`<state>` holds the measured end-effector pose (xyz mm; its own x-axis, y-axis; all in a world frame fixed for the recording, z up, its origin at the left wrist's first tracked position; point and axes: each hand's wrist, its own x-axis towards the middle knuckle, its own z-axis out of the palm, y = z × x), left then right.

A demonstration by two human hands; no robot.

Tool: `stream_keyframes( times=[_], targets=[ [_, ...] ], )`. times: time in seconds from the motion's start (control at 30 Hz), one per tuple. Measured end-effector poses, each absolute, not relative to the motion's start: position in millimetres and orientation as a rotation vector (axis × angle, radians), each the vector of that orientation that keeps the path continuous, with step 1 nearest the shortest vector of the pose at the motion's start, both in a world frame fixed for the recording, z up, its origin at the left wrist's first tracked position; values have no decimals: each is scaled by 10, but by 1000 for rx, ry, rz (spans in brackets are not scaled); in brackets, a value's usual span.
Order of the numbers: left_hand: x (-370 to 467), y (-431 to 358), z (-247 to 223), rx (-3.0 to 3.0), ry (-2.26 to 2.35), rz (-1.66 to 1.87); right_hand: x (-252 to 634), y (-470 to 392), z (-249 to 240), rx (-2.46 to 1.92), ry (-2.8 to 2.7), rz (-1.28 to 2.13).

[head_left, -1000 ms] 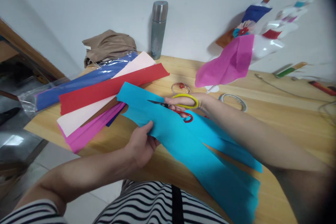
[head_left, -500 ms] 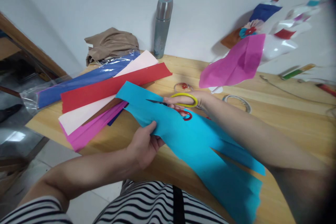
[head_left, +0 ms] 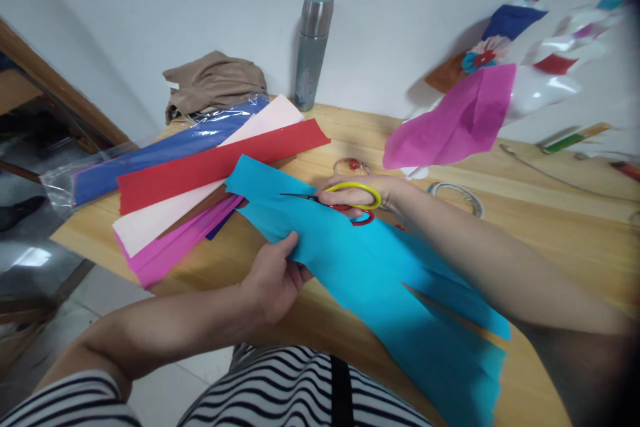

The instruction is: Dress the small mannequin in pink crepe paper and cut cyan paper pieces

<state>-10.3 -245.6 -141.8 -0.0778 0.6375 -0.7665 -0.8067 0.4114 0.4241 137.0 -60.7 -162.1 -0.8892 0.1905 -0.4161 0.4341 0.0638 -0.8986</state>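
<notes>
A long sheet of blue crepe paper (head_left: 350,260) stretches from the middle of the table to its near right edge, with a slit in its right part. My left hand (head_left: 277,273) pinches the near edge of this paper, thumb on top and fingers beneath. My right hand (head_left: 343,197) grips scissors (head_left: 367,195) with one yellow and one red handle loop. Their dark blades point left over the blue paper near its far edge, and look nearly closed. Part of the right fingers is hidden behind the handles.
Left on the wooden table (head_left: 240,253) lie red (head_left: 225,163), pale pink and magenta paper strips, and blue paper in a plastic wrapper (head_left: 165,153). Behind stand a flask (head_left: 313,53) and a brown cloth (head_left: 215,83). To the right are magenta paper (head_left: 455,120) and a tape roll (head_left: 456,199).
The scissors and my right hand have shifted slightly, and the blades look closer together. My left hand keeps its hold on the blue paper. The view has moved a little.
</notes>
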Motion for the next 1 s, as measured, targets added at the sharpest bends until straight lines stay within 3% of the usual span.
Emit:
stream_keyframes(
  times=[0.83, 1.0],
  targets=[
    [-70, -2505, -1401, -116, 1110, 1193, 1174, -576, -1614, 650, 2307, -1715],
    [-79, -2508, -1417, -125, 1107, 1182, 1196, -614, -1570, 724, 2274, -1828]
  ],
)
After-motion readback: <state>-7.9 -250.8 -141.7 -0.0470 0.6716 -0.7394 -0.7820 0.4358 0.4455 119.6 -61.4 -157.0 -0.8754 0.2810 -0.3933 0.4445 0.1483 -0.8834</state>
